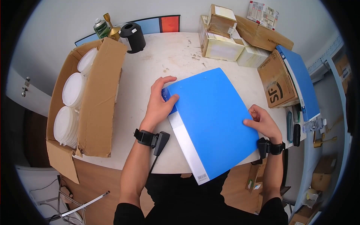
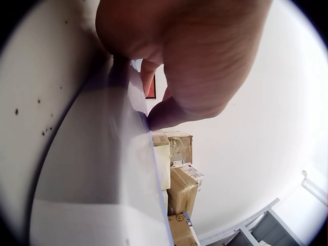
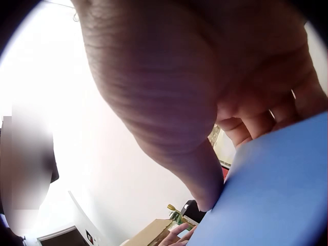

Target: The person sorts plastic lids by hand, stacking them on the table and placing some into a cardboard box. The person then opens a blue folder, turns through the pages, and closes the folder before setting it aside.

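Note:
A blue clip file folder (image 1: 213,123) is held at a slant over the front of the white table, its pale spine strip (image 1: 187,146) facing lower left. At the spine's upper end, my left hand (image 1: 159,103) grips the folder with the thumb on the blue cover. My right hand (image 1: 264,122) holds the right edge, thumb on the cover and the other fingers partly hidden behind it. In the left wrist view the spine (image 2: 102,169) runs down from the fingers. The right wrist view has the blue cover (image 3: 271,189) beneath the thumb.
An open cardboard box (image 1: 99,101) of white round lids (image 1: 74,90) stands at left. Behind it are a black cylinder (image 1: 133,37) and a green-labelled can (image 1: 101,28). Boxes (image 1: 223,47) are stacked at back right; another blue folder (image 1: 300,80) leans on a carton (image 1: 275,82).

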A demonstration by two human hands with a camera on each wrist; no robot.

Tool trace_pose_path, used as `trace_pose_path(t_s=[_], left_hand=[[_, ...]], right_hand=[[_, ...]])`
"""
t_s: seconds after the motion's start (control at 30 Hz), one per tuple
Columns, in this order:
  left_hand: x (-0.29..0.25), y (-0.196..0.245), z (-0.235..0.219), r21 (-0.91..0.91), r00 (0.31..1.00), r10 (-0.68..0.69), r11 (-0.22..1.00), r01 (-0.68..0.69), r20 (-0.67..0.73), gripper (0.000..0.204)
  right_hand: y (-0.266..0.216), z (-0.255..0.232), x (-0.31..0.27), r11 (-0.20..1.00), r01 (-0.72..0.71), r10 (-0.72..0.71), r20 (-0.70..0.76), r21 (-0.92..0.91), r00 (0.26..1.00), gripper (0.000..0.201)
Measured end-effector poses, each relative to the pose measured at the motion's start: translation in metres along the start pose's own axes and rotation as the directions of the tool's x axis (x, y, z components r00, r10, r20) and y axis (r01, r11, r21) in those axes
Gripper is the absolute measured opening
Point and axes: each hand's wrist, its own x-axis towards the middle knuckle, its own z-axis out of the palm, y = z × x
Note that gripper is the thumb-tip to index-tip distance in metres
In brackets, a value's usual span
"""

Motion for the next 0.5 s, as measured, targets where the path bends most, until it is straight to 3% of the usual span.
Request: trace_pose_path(t_s=[0.07,0.2,0.27,0.33,0.37,0.5], left_hand=[[0.001,-0.002,0.001,-0.040,0.999,-0.023,0.999,0.024,0.029,0.045],[0.001,-0.007,-0.002,0.021,0.999,-0.016,1.000,0.015,0.037,0.043],[0.000,-0.010,-0.003,0.030,1.000,-0.002,1.000,0.002,0.026,0.043],[0.002,-0.014,-0.006,-0.245,0.992,-0.069,0.965,0.093,0.103,0.042],[0.003,-0.014,-0.009,-0.274,0.990,-0.055,0.958,0.089,0.130,0.041],[-0.001,-0.009,-0.008,-0.239,0.989,-0.068,0.966,0.099,0.135,0.044]], right_hand=[[-0.007,0.004,-0.003,0.981,-0.030,0.017,0.070,0.189,0.997,0.025],[-0.015,0.013,-0.010,0.986,-0.083,0.057,0.174,0.147,0.983,0.027],[0.015,0.034,-0.016,0.974,-0.038,0.014,0.106,0.225,0.994,0.030],[0.022,0.051,-0.027,0.933,0.012,-0.023,0.025,0.359,0.999,0.031],[0.022,0.058,-0.031,0.904,0.034,-0.037,-0.002,0.426,0.999,0.030],[0.035,0.058,-0.049,0.926,0.080,-0.046,-0.098,0.369,0.994,0.031]])
